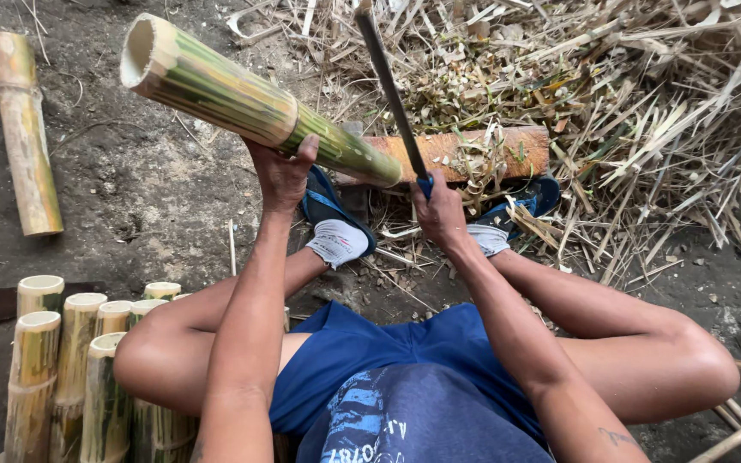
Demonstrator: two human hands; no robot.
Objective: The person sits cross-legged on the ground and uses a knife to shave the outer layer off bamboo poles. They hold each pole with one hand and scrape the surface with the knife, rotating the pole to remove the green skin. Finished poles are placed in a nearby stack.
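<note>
Head view looks down on a seated person whose left hand (280, 176) wraps its fingers around a green striped hollow bamboo tube (250, 103), tilted, its open end empty up and left of that hand, its lower end on an orange wooden block (508, 150). Right hand (439, 210) is clenched on a long dark blade (392, 90). Cut bamboo sections (70, 369) stand upright below the left hand; bare ground (147, 197) lies beside it, split bamboo scraps (645, 111) beyond the right.
</note>
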